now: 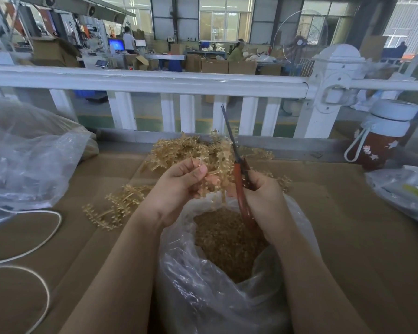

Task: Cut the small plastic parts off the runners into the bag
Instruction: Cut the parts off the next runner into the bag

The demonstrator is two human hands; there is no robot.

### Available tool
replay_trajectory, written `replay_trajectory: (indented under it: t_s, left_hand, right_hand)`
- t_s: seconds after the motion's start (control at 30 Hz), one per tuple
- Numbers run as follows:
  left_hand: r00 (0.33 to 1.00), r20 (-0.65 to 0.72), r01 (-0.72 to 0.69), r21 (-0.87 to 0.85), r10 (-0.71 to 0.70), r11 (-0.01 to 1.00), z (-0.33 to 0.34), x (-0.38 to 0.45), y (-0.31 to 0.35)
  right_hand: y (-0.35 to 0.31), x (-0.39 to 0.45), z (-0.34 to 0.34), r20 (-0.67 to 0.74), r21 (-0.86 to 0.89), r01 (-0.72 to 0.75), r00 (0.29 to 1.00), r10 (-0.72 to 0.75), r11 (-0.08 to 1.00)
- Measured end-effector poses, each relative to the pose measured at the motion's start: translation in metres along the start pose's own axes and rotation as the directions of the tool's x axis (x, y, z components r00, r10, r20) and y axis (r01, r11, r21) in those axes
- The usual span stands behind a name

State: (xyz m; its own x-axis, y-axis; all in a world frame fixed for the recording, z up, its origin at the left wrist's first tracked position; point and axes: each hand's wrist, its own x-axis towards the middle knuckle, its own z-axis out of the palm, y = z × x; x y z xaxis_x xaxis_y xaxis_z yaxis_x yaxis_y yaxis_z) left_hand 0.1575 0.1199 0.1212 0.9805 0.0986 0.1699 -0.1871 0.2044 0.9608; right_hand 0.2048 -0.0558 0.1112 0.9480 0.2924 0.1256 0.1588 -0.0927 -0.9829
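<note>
My left hand (179, 186) pinches a runner (215, 174) above the open bag (227, 273), my right hand (263, 196) grips the scissors (237, 165) just beside it, so I judge each snip should land over the bag's mouth below both hands.

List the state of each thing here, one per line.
left hand: pinching a runner
runner: held above the bag, parts attached
right hand: gripping the scissors
scissors: blades nearly closed, pointing up
bag: open, partly filled with cut parts
bottle: upright, capped
</note>
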Motion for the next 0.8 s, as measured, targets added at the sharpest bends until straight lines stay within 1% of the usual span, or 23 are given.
replay_trajectory:
  t_s: [0.07,0.17,0.27,0.43,0.5,0.6,0.67,0.73,0.8]
  left_hand:
    - [1.0,0.02,0.001,-0.013,-0.001,1.0,0.0,0.0,-0.001]
    - [0.999,0.029,-0.014,-0.028,0.015,1.0,0.0,-0.001,-0.001]
    - [0.998,0.032,-0.05,0.019,0.049,0.999,-0.001,-0.001,-0.001]
    - [0.998,0.056,-0.035,-0.007,0.036,0.999,0.0,-0.001,-0.001]
    - [0.999,0.031,-0.044,-0.015,0.044,0.999,0.001,-0.002,0.0]
    - [0.99,-0.112,-0.095,-0.032,0.091,0.995,0.001,-0.001,0.0]
    - [0.968,-0.214,-0.142,-0.028,0.133,0.989,0.002,0.0,0.0]
    - [0.927,-0.334,-0.193,-0.038,0.17,0.98,-0.001,0.001,0.001]
    - [0.868,-0.462,-0.233,-0.06,0.18,0.971,-0.009,0.002,0.002]
  right_hand:
    - [0.0,-0.002,-0.001,0.058,0.01,0.0,0.998,-0.001,1.0]
    - [-0.002,-0.004,-0.003,0.105,0.017,0.011,0.994,-0.013,1.0]
    - [-0.004,-0.005,-0.005,0.156,0.118,0.027,0.987,-0.045,0.993]
    - [-0.007,-0.007,-0.004,0.159,0.111,0.001,0.987,-0.019,0.994]
    - [-0.007,-0.007,-0.004,0.163,0.118,0.005,0.986,-0.025,0.993]
    - [-0.006,-0.006,-0.006,0.163,0.104,0.019,0.986,-0.036,0.994]
    - [-0.005,-0.005,-0.007,0.161,0.097,0.02,0.986,-0.035,0.995]
    - [-0.005,-0.006,-0.007,0.158,0.129,0.005,0.987,-0.026,0.992]
    - [-0.007,-0.006,-0.009,0.139,0.163,-0.008,0.99,-0.015,0.987]
